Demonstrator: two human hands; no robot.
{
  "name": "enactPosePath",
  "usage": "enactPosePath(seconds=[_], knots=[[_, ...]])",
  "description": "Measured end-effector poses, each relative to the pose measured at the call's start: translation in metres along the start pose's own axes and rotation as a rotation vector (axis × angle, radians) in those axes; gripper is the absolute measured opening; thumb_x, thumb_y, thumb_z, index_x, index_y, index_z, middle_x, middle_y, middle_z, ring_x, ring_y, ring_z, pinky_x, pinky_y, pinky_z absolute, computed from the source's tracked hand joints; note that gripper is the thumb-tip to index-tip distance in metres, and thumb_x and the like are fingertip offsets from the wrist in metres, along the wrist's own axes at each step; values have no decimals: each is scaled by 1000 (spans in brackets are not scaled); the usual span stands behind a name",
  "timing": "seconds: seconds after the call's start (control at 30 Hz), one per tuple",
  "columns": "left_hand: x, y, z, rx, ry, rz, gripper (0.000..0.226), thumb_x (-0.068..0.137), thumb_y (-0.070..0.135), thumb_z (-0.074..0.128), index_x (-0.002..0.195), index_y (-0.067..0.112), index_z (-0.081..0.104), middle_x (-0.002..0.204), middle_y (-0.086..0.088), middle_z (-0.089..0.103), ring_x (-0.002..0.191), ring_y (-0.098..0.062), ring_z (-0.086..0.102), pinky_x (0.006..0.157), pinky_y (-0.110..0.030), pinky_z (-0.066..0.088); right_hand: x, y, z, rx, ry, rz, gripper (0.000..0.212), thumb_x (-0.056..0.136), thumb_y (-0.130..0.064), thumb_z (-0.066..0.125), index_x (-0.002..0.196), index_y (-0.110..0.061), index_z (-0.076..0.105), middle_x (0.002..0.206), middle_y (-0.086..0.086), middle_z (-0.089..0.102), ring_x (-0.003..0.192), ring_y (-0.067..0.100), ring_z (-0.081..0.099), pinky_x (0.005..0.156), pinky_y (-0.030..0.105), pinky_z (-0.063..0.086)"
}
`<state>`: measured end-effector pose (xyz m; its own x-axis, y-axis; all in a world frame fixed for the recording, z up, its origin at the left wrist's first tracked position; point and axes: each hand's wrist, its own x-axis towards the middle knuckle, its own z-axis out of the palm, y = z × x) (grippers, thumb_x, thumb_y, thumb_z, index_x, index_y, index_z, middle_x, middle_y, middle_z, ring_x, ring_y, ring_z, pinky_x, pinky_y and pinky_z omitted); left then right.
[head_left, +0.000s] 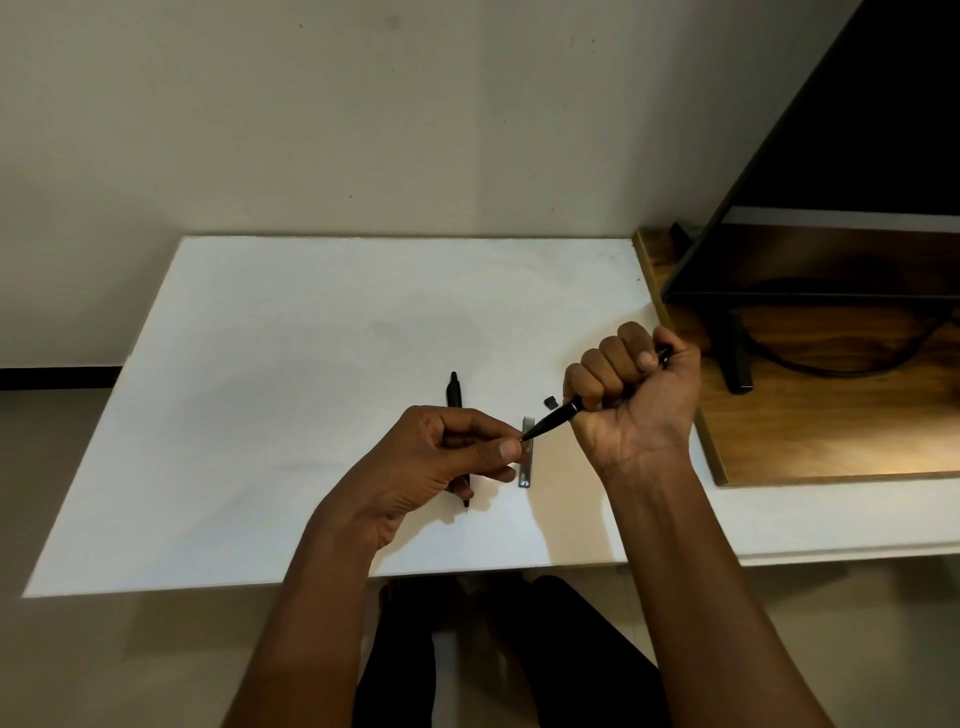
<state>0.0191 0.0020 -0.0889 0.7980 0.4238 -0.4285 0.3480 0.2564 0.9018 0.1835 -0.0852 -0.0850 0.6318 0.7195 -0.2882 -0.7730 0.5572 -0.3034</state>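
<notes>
My right hand (636, 395) grips a black pen (553, 420) in a fist above the white table (291, 395), its tip slanting down to the left. My left hand (447, 457) pinches that tip between thumb and forefinger. A second black pen (454, 391) lies on the table behind my left hand, partly hidden by it. A slim grey metal strip (525, 475) lies under the held pen, and a tiny black piece (550, 400) rests beside it.
A wooden board (810, 441) lies on the table at the right, carrying a dark monitor (852, 156) on a black stand (733, 358) with a cable (831, 366). A pale wall rises behind the table. My legs show below the front edge.
</notes>
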Motion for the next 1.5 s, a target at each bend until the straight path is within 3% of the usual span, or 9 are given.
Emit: enactPosePath(seconds=[0.1, 0.2, 0.4, 0.67, 0.8, 1.03, 1.17, 1.37, 1.5], knots=[[0, 0, 1, 4, 8, -7, 15, 84, 18, 73, 97, 11, 77, 96, -4, 80, 87, -17, 77, 61, -25, 48, 0, 0, 0, -15, 2, -2, 51, 97, -34, 30, 49, -17, 37, 38, -5, 25, 40, 10, 9, 37, 19, 15], [1, -1, 1, 21, 33, -21, 12, 84, 18, 74, 94, 12, 77, 94, -5, 80, 85, -17, 77, 61, -24, 49, 0, 3, -2, -61, -15, 13, 53, 99, -48, 35, 59, -15, 41, 44, -5, 26, 38, 9, 17, 40, 22, 18], [3, -2, -1, 29, 115, -40, 12, 85, 23, 73, 92, 14, 78, 91, -1, 80, 80, -13, 77, 60, -21, 48, -3, 10, 0, -198, -69, 124, 58, 93, -67, 40, 85, -12, 59, 65, 0, 34, 57, 14, 33, 59, 30, 32], [4, -4, 1, 56, 72, -72, 12, 85, 23, 74, 93, 15, 78, 93, -2, 80, 83, -13, 77, 64, -25, 48, -8, 12, 3, -225, 18, 122, 61, 90, -66, 41, 56, -17, 31, 45, -5, 18, 45, 11, 9, 46, 26, 10], [3, -3, 1, 51, 48, -61, 14, 86, 23, 72, 95, 15, 78, 94, 0, 80, 84, -14, 77, 66, -26, 48, -8, 7, 2, -133, 38, 71, 57, 90, -58, 37, 50, -17, 31, 41, -5, 18, 43, 11, 7, 45, 22, 9], [2, -2, 2, 37, 24, -30, 15, 88, 19, 70, 100, 12, 77, 95, -2, 80, 85, -14, 77, 62, -25, 47, -9, 7, 3, -106, 33, 51, 65, 89, -69, 38, 49, -17, 32, 44, -5, 14, 41, 10, 8, 44, 22, 9], [1, -2, 1, 20, 25, -16, 17, 88, 19, 70, 101, 10, 76, 96, -3, 80, 85, -15, 77, 62, -24, 47, -8, 7, 4, -100, 29, 54, 61, 92, -58, 36, 47, -17, 32, 38, -5, 20, 41, 11, 7, 43, 21, 11], [2, -2, 1, 23, 19, 0, 17, 87, 19, 71, 100, 11, 77, 97, -4, 79, 86, -15, 76, 62, -24, 47, -8, 8, 4, -96, 17, 59, 64, 92, -64, 36, 48, -17, 32, 38, -5, 21, 41, 10, 7, 43, 21, 10], [2, -2, 1, 15, 23, 3, 18, 85, 20, 72, 100, 10, 77, 98, -6, 79, 87, -17, 76, 61, -24, 47, -9, 7, 5, -110, 7, 55, 60, 92, -59, 35, 49, -17, 31, 39, -5, 19, 41, 11, 7, 44, 21, 10]])
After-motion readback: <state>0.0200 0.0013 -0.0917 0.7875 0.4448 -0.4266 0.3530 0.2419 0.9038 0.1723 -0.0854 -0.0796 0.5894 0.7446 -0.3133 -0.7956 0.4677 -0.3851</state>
